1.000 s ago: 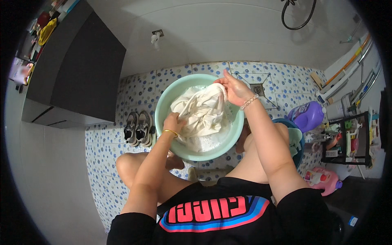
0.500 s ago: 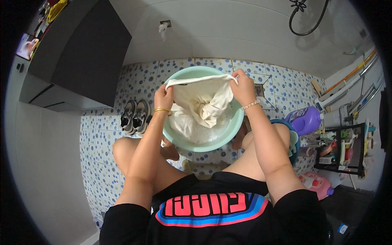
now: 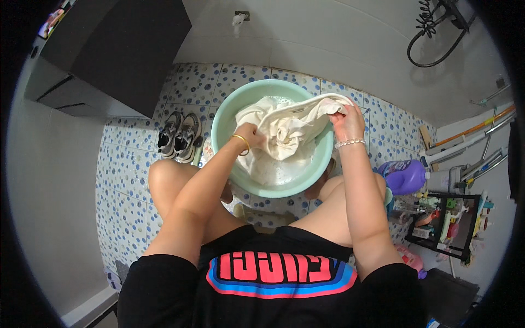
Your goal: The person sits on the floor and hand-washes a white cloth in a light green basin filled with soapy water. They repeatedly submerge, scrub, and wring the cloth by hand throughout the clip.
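A mint-green basin (image 3: 273,191) stands on the floor between my legs, with soapy water in its bottom. Wet cream-white cloth, a garment with a long hemmed edge (image 3: 292,128), lies bunched and twisted inside it. My left hand (image 3: 250,136), a gold bangle at its wrist, is closed on the fabric low in the basin's left half. At the right rim my right hand (image 3: 346,121), with a beaded bracelet, is raised and grips one end of the hem, drawing it up over the rim. The cloth's underside is hidden in the folds.
Sneakers (image 3: 179,135) stand left of the basin, near a dark cabinet (image 3: 109,54). On the right are a purple jug (image 3: 404,176), a black rack of bottles (image 3: 445,227) and leaning poles (image 3: 476,128). A tap (image 3: 239,19) juts from the wall ahead.
My left hand has lowered into the basin with its part of the cloth. My right hand has shifted outward with the hem, which no longer stretches level between both hands. The view has turned slightly.
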The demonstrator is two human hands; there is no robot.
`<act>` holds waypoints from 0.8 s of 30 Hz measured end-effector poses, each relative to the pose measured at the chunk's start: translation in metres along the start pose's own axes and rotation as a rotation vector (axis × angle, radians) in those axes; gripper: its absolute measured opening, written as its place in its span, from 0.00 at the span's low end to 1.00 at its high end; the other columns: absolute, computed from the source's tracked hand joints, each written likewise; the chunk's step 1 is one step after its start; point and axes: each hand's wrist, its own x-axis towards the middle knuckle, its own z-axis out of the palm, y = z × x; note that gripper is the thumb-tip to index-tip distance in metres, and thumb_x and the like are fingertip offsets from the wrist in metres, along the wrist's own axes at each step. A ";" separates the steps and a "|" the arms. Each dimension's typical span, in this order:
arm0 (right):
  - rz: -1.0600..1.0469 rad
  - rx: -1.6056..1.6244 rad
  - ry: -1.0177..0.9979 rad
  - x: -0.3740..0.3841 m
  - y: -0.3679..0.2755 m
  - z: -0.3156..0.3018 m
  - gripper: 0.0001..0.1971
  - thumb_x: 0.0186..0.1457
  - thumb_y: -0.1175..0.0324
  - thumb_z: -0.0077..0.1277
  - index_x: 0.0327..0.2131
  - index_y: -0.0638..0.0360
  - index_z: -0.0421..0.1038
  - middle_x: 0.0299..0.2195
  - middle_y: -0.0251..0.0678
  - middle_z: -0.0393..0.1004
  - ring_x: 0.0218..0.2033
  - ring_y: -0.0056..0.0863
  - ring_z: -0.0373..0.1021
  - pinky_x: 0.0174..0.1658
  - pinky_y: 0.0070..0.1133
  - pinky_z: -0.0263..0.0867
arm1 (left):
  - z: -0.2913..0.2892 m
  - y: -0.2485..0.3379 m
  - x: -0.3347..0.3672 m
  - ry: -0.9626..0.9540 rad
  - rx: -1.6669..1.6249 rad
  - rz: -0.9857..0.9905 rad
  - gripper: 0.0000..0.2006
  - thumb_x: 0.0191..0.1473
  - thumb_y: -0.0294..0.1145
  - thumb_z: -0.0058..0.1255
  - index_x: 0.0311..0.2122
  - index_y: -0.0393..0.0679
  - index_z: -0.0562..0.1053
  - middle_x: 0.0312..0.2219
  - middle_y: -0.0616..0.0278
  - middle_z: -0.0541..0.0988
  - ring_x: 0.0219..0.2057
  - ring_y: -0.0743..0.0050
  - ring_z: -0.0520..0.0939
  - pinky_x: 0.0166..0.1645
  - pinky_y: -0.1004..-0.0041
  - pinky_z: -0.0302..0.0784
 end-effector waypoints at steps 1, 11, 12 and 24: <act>0.002 -0.018 -0.013 0.001 -0.001 -0.001 0.15 0.49 0.78 0.31 0.43 0.66 0.55 0.39 0.49 0.61 0.38 0.43 0.65 0.39 0.37 0.67 | -0.002 0.002 0.000 0.211 0.025 -0.028 0.13 0.37 0.38 0.52 0.23 0.38 0.71 0.23 0.47 0.74 0.27 0.54 0.75 0.33 0.68 0.70; -0.097 -0.562 -0.259 -0.018 0.015 0.012 0.14 0.46 0.72 0.48 0.37 0.67 0.61 0.27 0.40 0.71 0.25 0.25 0.69 0.28 0.19 0.68 | -0.091 0.075 -0.035 0.219 -1.398 -0.064 0.20 0.49 0.26 0.41 0.49 0.39 0.57 0.20 0.59 0.71 0.13 0.80 0.69 0.18 0.81 0.67; -0.147 -0.690 -0.370 -0.027 0.023 0.015 0.14 0.45 0.71 0.49 0.37 0.67 0.62 0.26 0.39 0.71 0.24 0.24 0.69 0.28 0.17 0.68 | -0.090 0.076 -0.036 0.157 -1.511 -0.011 0.22 0.49 0.25 0.41 0.51 0.38 0.54 0.20 0.58 0.71 0.12 0.78 0.69 0.18 0.80 0.68; -0.032 -0.252 -0.237 -0.034 0.029 0.029 0.09 0.47 0.72 0.46 0.31 0.68 0.68 0.28 0.36 0.72 0.27 0.26 0.69 0.31 0.19 0.65 | -0.062 0.087 -0.020 0.442 -1.007 0.375 0.17 0.47 0.25 0.43 0.45 0.39 0.60 0.23 0.56 0.74 0.24 0.74 0.75 0.30 0.79 0.70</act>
